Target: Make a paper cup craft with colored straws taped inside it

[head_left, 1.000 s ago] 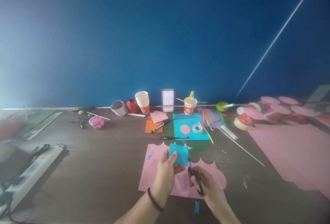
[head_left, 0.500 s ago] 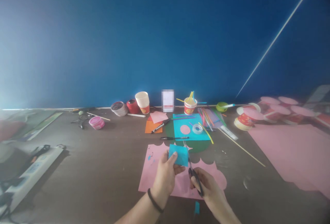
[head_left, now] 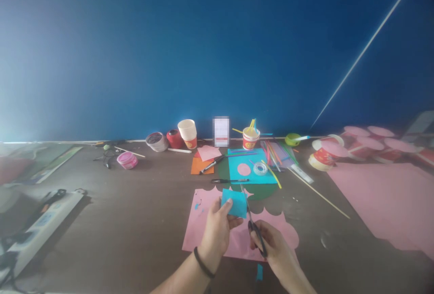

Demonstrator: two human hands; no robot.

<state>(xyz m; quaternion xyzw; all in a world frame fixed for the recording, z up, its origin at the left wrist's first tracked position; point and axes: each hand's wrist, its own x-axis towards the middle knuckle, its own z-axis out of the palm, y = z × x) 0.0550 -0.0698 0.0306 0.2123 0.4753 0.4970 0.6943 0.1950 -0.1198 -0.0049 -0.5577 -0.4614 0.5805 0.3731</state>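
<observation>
Between thumb and fingers, my left hand [head_left: 217, 226] pinches a small square of blue paper [head_left: 235, 204]. My right hand [head_left: 273, 242] is closed round the black handles of a pair of scissors [head_left: 255, 231]. Their blades point away from me along the right edge of the blue square; whether they bite into it I cannot tell. Both hands are above a sheet of pink paper [head_left: 200, 228] with scalloped cuts along its far and right edges. A blue paper scrap [head_left: 259, 272] lies near me, below the right hand.
Beyond the pink sheet lie a pen [head_left: 230, 180], a tape roll [head_left: 260, 168] on a blue sheet [head_left: 237, 156], and a utility knife [head_left: 212, 165]. Paper cups [head_left: 251, 138] stand along the wall. A power strip [head_left: 47, 231] is at left, large pink paper [head_left: 383, 203] at right.
Almost nothing differs. The blue square and the scissor tips sit very slightly further left; both hands keep their holds.
</observation>
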